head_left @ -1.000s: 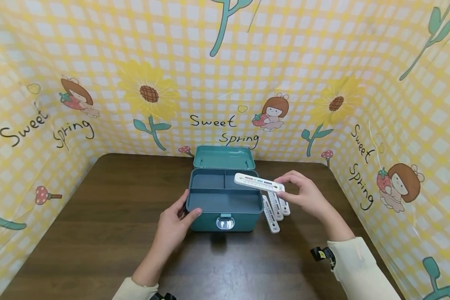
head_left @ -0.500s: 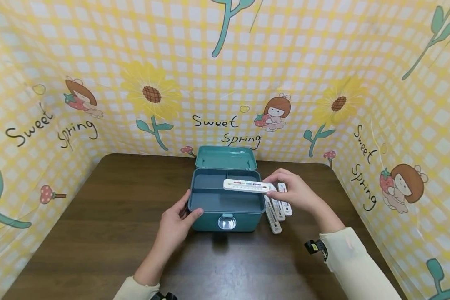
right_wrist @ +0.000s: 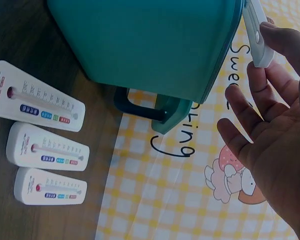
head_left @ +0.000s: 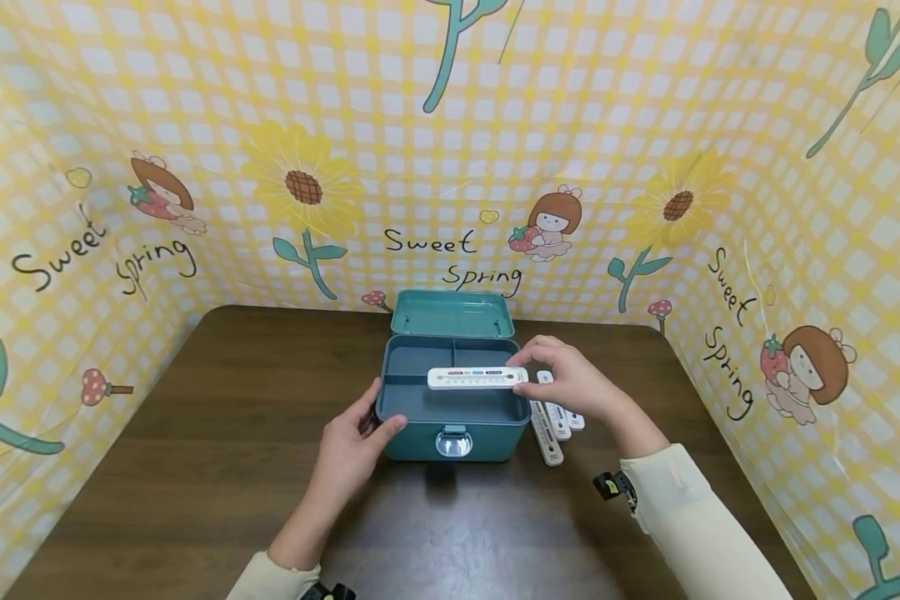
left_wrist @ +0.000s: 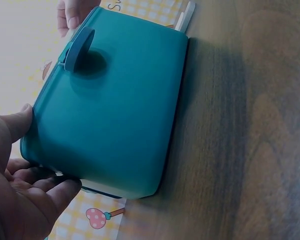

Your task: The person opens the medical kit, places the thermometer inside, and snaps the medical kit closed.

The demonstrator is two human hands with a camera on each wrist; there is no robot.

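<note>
The thermometer (head_left: 468, 379) is a slim, flat white strip with rounded ends, a row of red, green, blue and dark blocks along its far edge, fine scale marks nearer the person and a dark bulb spot toward its right end. Its long axis runs left to right, almost parallel to the box's front edge, bulb end toward the right hand (head_left: 570, 385), plain end pointing left. It is above the open teal box (head_left: 412, 446), over the divider and front compartment; contact with the divider cannot be told. The right thumb and fingers pinch its right end. The left hand (head_left: 354, 440) grips the box's left side, thumb at the front rim. Three similar thermometers (right_wrist: 47, 145) lie on the table (head_left: 195, 417), right of the box.
</note>
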